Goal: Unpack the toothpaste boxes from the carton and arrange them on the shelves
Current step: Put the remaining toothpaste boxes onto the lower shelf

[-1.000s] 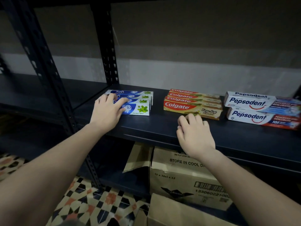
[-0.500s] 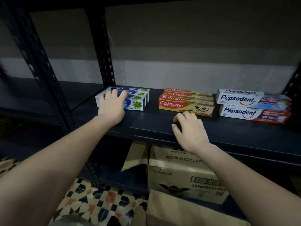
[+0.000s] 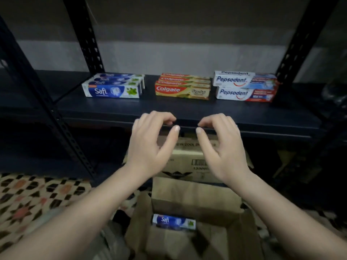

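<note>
Three groups of toothpaste boxes lie on the dark shelf (image 3: 169, 107): blue Safi boxes (image 3: 112, 87) at the left, red Colgate boxes (image 3: 183, 87) in the middle, white Pepsodent boxes (image 3: 244, 86) at the right. Below me stands an open brown carton (image 3: 191, 199) with one Safi box (image 3: 173, 222) inside. My left hand (image 3: 148, 145) and my right hand (image 3: 221, 145) hover side by side in front of the shelf edge, above the carton. Their fingers are loosely curled and hold nothing.
A second printed carton (image 3: 187, 162) sits on the lower shelf behind my hands. Black perforated uprights (image 3: 84, 34) frame the shelf at left and right (image 3: 298, 40). Patterned floor tiles (image 3: 37, 199) show at the lower left.
Both hands have pulled back from the boxes on the shelf and come together in front of its edge. The view has tilted down, so the open carton now shows.
</note>
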